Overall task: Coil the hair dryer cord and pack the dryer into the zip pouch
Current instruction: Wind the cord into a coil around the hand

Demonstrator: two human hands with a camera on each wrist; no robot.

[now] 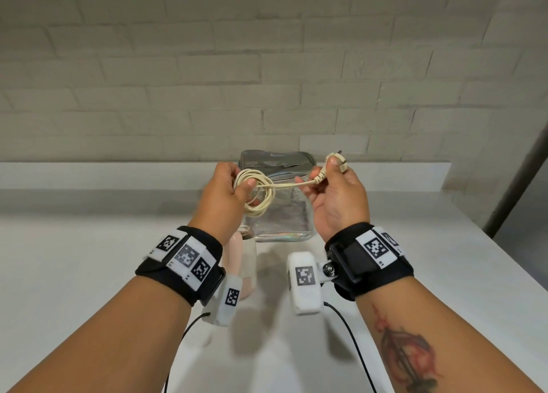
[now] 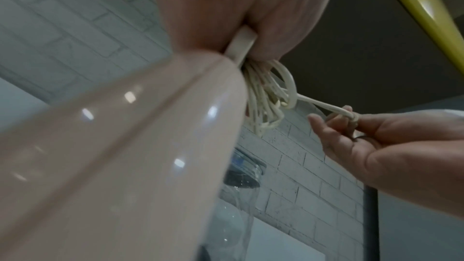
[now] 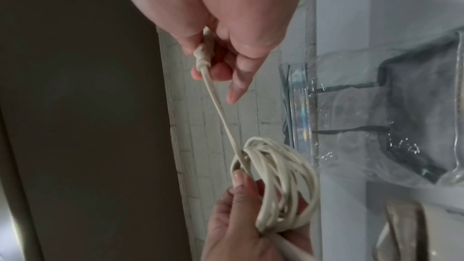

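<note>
My left hand (image 1: 234, 185) grips a coil of cream cord (image 1: 261, 196), its loops hanging below the fingers. A short straight run of cord leads right to the plug (image 1: 333, 162), which my right hand (image 1: 329, 179) pinches near the strain relief. The pink hair dryer (image 1: 240, 262) hangs below my left wrist and fills the left wrist view (image 2: 113, 156). The clear zip pouch (image 1: 281, 223) stands on the counter behind both hands. In the right wrist view the coil (image 3: 276, 186) sits in the left hand's fingers (image 3: 238, 195).
A white counter (image 1: 89, 259) runs to a raised ledge and a pale brick wall (image 1: 207, 66). A grey panel stands at the far right (image 1: 522, 170). Black cables trail from both wrist cameras.
</note>
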